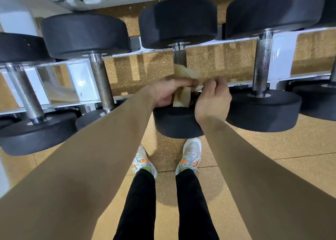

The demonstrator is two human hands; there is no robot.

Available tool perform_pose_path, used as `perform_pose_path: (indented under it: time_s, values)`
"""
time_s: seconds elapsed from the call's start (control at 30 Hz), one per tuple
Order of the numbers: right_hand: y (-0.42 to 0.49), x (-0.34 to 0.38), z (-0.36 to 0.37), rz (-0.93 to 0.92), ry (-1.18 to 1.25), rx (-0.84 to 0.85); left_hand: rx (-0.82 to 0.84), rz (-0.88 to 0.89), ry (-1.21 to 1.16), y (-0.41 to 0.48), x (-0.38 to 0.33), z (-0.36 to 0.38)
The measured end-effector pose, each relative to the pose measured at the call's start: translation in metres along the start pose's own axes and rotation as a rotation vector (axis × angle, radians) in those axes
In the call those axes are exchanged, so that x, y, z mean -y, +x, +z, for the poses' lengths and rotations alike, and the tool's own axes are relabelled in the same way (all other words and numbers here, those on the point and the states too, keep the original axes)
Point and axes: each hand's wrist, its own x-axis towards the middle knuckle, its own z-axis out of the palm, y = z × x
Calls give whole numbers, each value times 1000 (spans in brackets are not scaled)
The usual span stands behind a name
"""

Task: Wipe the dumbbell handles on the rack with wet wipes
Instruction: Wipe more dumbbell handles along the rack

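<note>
At frame centre, a soiled wet wipe (182, 94) is wrapped around the dumbbell handle (180, 57), pinched by left hand (166, 92) and right hand (213, 98), close together, presumably for full-circumference contact.

At a white rack (281, 45), a person holds a stained wipe (183, 72) in both hands, the wipe wrapped around the knurled handle (180, 58) of the middle dumbbell (178, 21). The left hand (167, 92) curls round the wipe from one side. The right hand (213, 99) pinches it from the other, fingers bent. Other dumbbells (263, 110) lie on the rack on either side, their handles bare. Below, white-and-orange shoes (190, 154) stand on a speckled tan floor (272, 149).
</note>
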Motion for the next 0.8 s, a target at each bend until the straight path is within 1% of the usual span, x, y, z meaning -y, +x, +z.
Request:
perform_pose_path:
  time_s: [0.2, 0.27, 0.33, 0.37, 0.43, 0.57, 0.63, 0.7, 0.8]
  values:
    - [0, 1, -1, 15, -24, 4, -82, 93, 531, -13, -5, 2]
    - [1, 2, -1, 16, -30, 4, -156, 72, 704, -16, -1, 8]
    - [1, 2, -1, 21, -32, 9, -215, 36, 782, -16, 1, 14]
    - [1, 2, -1, 23, -34, 10, -252, 33, 766, -14, 1, 16]
    - [1, 1, -1, 21, -36, 2, -329, 22, 650, -7, -2, 19]
    - [2, 0, 0, 12, -35, -14, -450, -29, 171, 7, -1, 26]
    - [1, 1, 0, 10, -35, -16, -484, 0, 24, 11, -11, 28]
    - [1, 1, -1, 11, -38, -12, -516, 67, -66, 14, -33, 28]
    - [0, 1, -1, 14, -39, -7, -551, 193, -103, 16, -54, 27]
